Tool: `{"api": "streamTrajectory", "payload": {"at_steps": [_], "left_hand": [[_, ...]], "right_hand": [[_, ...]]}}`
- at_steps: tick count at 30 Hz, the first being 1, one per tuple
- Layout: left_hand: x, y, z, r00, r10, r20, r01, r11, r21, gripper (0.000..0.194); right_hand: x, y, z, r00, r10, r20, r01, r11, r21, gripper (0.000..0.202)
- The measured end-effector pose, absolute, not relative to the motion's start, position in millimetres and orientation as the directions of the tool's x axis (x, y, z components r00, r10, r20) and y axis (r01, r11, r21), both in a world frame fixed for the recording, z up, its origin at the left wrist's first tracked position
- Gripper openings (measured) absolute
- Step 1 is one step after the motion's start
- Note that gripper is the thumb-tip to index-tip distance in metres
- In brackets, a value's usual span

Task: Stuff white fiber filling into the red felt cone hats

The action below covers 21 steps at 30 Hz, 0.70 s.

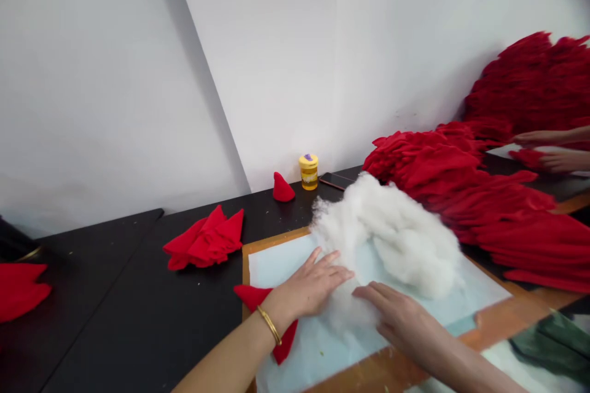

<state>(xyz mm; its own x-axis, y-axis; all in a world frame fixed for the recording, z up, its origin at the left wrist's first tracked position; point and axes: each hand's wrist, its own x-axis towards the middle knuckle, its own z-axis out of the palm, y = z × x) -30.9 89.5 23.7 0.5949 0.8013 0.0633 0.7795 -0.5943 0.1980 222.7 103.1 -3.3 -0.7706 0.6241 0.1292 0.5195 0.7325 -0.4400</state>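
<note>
head view, forward and down

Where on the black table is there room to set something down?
The black table is mostly bare between the far-left red piece and the small red stack. It's crowded on the right, where red heaps border the white stuffing.

No text legible; pale lettering [310,177] on yellow-lidded jar [309,184] too small and blurred to read
</note>
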Motion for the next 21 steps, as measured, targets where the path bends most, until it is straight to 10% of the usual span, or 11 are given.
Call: {"api": "streamTrajectory", "payload": {"at_steps": [4, 14, 17, 21], "left_hand": [[-28.8, 102.1, 26.9, 0.45, 0.889, 0.087, 0.869, -0.459, 0.185, 0.019], [-32.5, 69.9, 24.2, 0.289, 0.954, 0.082, 0.898, -0.3, 0.323, 0.029], [-36.2, 62.6, 18.5, 0.204, 0.974, 0.094, 0.9, -0.224, 0.373, 0.06], [-37.7, 67.5, 7.6, 0.167, 0.984, 0.061, 0.896, -0.177, 0.407, 0.046]], "right_hand": [[257.0, 133.5, -1.4, -0.566, 0.781, 0.264, 0.652, 0.62, -0.437, 0.046], [262.2, 170.3, 17.0, -0.245, 0.819, 0.519, 0.736, 0.505, -0.451, 0.032], [251.2, 164.1, 17.2, -0.415, 0.763, 0.495, 0.617, 0.636, -0.464, 0.03], [221.2, 149.1, 7.3, -0.79, 0.508, 0.342, 0.346, 0.831, -0.436, 0.049]]}}
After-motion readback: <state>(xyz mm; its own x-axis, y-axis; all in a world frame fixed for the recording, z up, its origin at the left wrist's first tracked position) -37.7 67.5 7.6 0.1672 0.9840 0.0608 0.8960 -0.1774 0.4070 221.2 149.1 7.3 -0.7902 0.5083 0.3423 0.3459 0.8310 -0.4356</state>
